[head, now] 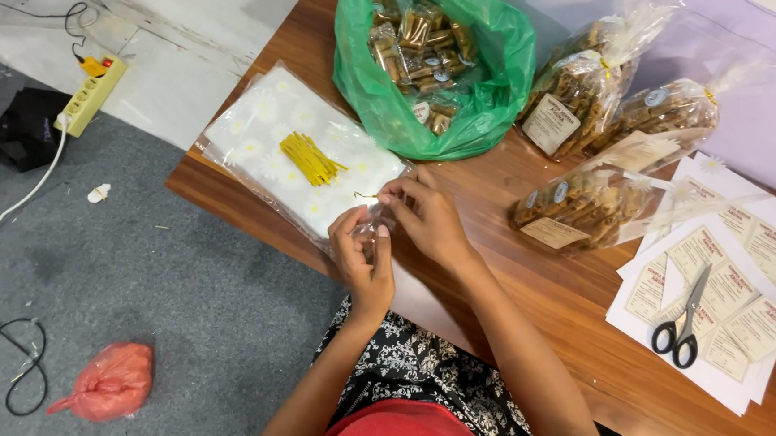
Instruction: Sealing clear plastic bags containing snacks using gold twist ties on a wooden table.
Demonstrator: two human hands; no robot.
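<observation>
While a thin gold twist tie (365,196) is pinched at the edge of the counter (536,290), a small clear bag (368,228), hard to make out, is gripped just beneath it. The tie is held between the fingertips of the right hand (428,216), which are closed on its end, and the neck of the bag is clamped in the closed fingers of the left hand (363,257). Both hands are brought close together, almost touching, over the near edge of the counter.

Just beyond the hands, a stack of clear bags printed with white daisies (298,154) is laid flat, and a loose bundle of gold twist ties (309,158) is rested on top of it. Farther back, an open green plastic bag (433,68) filled with small wrapped snacks is seen. To the right of it, three filled and tied cellophane packets of snack sticks (586,208) are set, each bearing a paper label. At the far right, white sheets of printed labels (734,284) are spread out, and black-handled scissors (685,321) are laid across them.

On the grey floor (176,304) to the left, a power strip (95,92) with a white cable, a black pouch (25,128) and a crumpled red plastic bag (107,380) can be seen.
</observation>
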